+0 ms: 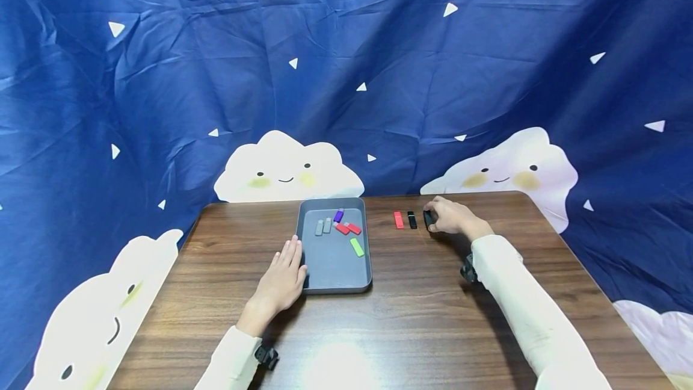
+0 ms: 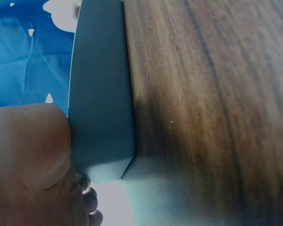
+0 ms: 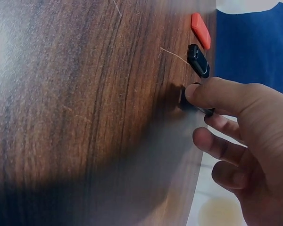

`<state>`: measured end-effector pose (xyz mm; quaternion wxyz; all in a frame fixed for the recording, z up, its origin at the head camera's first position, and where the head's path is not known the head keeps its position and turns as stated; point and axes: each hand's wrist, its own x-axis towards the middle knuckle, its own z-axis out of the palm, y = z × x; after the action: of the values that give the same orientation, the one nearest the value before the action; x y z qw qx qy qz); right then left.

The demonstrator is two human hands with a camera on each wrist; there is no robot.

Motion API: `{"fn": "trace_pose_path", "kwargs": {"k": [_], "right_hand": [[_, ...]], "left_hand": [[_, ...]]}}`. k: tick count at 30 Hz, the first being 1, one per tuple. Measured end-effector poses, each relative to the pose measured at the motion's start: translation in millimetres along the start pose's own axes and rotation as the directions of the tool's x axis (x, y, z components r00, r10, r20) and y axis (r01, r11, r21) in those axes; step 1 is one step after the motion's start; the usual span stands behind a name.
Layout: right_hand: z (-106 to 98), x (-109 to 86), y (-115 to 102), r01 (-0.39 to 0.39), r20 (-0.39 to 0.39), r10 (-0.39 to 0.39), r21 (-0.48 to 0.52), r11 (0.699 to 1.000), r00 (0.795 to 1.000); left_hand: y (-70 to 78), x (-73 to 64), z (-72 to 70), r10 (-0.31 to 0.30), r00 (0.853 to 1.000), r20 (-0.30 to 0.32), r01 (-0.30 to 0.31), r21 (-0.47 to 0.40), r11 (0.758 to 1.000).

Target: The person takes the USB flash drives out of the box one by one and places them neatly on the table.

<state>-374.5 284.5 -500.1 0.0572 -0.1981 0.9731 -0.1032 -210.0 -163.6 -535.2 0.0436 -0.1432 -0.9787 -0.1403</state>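
My right hand (image 1: pixel 453 219) pinches a black USB stick (image 1: pixel 428 219) between thumb and fingers at the right end of a short row. In the right wrist view the thumb covers much of that stick, and it is low over the wood or touching it; I cannot tell which. Beside it lie another black USB stick (image 3: pixel 198 61) and a red USB stick (image 3: pixel 201 31). My left hand (image 1: pixel 281 278) rests with straight fingers against the left side of a grey tray (image 1: pixel 335 289). Inside the tray are grey, red, purple (image 1: pixel 338 215) and green (image 1: pixel 357 247) USB sticks.
Everything stands on a brown wooden table (image 1: pixel 422 330), whose far edge runs just behind the tray and the row. A blue curtain (image 1: pixel 379 47) with white clouds hangs behind the table.
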Motion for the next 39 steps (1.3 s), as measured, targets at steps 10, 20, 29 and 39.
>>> {"fn": "trace_pose_path", "kwargs": {"k": [10, 20, 29, 39], "right_hand": [[4.7, 2.7, 4.2, -0.007, -0.002, 0.007, 0.006, 1.0, 1.0], [7.9, 2.0, 2.2, -0.014, -0.006, 0.014, 0.019, 1.0, 1.0], [10.0, 0.9, 2.8, -0.019, -0.011, 0.019, 0.039, 0.999, 1.0], [13.0, 0.3, 4.0, -0.019, -0.022, 0.02, 0.061, 0.998, 1.0]], "left_hand": [[-0.3, -0.3, 1.3, -0.003, 1.0, 0.003, 0.003, 0.006, 1.0], [-0.2, -0.7, 1.5, 0.018, 0.999, -0.032, -0.019, -0.038, 0.999], [-2.2, 0.8, 3.5, -0.004, 1.0, -0.003, 0.004, -0.021, 1.0], [-5.7, 1.9, 7.5, 0.003, 1.0, -0.014, -0.004, -0.034, 0.999]]}}
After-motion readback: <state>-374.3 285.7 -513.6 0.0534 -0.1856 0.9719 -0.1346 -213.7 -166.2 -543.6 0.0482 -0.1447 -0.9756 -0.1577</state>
